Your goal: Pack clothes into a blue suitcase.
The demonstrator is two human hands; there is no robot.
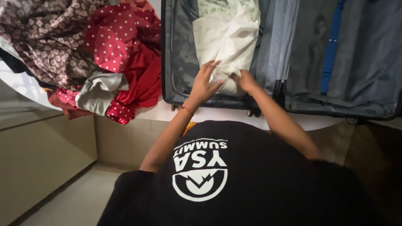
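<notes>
A folded cream-white garment [228, 37] lies in the left half of an open dark suitcase [178, 62]. My left hand [204, 81] rests flat on the garment's near end, fingers spread. My right hand [245, 79] presses on the same near end, with fingers curled into the cloth. A thin bangle circles my left wrist. A pale green patterned cloth [217, 6] lies under the garment's far end.
A heap of clothes lies left of the suitcase: red polka-dot fabric [121, 33], brown patterned fabric [46, 37], a grey piece [98, 90]. The suitcase's right half [356, 62] has a grey lining and a blue strap [331, 46]. Tiled floor lies below.
</notes>
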